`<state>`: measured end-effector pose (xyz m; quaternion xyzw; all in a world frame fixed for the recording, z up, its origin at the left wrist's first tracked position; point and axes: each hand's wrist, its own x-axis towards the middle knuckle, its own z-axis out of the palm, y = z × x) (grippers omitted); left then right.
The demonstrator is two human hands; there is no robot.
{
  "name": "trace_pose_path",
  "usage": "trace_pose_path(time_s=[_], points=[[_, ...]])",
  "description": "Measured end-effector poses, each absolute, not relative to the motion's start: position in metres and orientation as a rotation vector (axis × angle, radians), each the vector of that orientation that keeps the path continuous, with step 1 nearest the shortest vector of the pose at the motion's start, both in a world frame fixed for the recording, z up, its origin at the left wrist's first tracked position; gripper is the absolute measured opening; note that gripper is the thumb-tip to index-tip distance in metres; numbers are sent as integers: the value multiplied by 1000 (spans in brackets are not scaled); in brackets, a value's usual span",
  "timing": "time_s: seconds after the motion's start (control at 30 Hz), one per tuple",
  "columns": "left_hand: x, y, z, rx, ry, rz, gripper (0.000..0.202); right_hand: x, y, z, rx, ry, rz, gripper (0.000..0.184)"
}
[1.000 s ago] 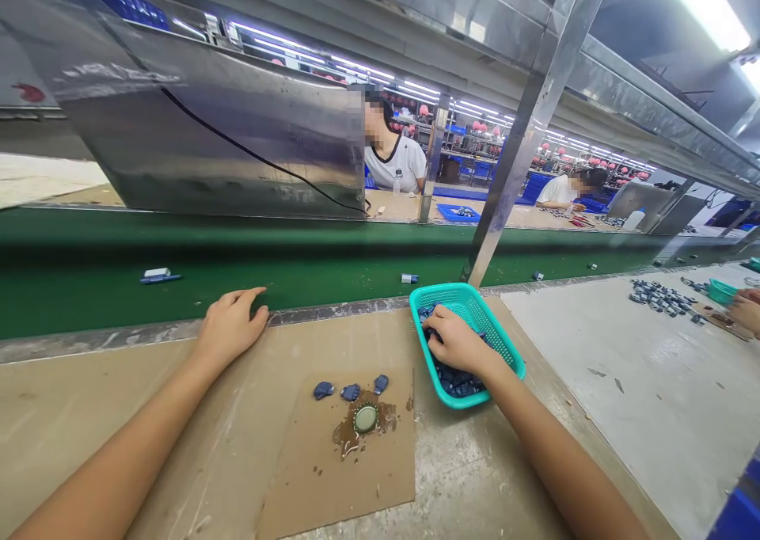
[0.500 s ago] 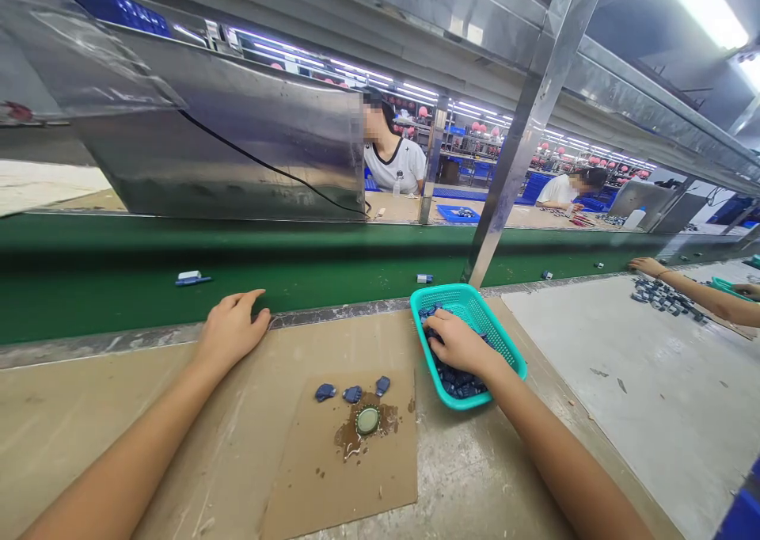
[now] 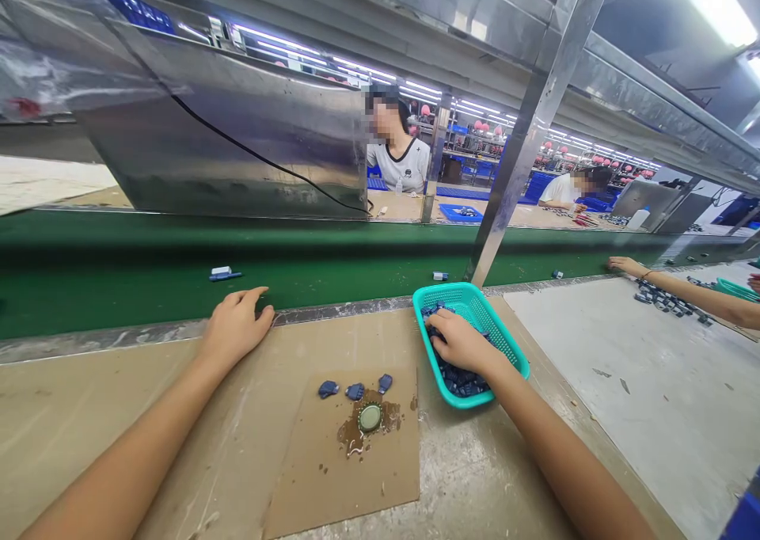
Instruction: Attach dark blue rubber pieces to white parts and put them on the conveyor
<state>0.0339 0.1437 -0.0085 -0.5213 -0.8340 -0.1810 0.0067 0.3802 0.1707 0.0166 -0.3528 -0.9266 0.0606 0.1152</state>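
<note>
I'm reaching my right hand (image 3: 461, 344) down into the teal plastic basket (image 3: 478, 309), curled low among the blue parts (image 3: 461, 382) for a careful feel, though I can't tell whether it's holding one, while my open left hand (image 3: 236, 328) is resting well left of the basket.

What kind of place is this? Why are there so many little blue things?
It's probably a factory. A green conveyor belt runs past the bench, small blue parts fill a teal plastic basket, and a worker sits farther down the line.
</note>
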Motion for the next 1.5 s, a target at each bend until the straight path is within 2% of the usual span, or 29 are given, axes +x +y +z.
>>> trace_pose_path(time_s=[0.53, 0.77, 1.17, 1.4, 1.5], points=[[33, 142, -9, -1671, -2588, -557, 51, 380, 170, 16, -1025, -2716, 158, 18], [32, 143, -11, -1663, -2546, -606, 50, 379, 168, 16, -1063, -2655, 105, 23], [23, 145, -33, -1618, -2462, -624, 46, 386, 178, 7, -997, -2539, 174, 21], [22, 178, -19, -1649, -2508, -619, 56, 383, 176, 7, -952, -2483, 212, 21], [27, 205, -10, -1723, -2536, -620, 49, 382, 177, 6, -921, -2481, 241, 21]])
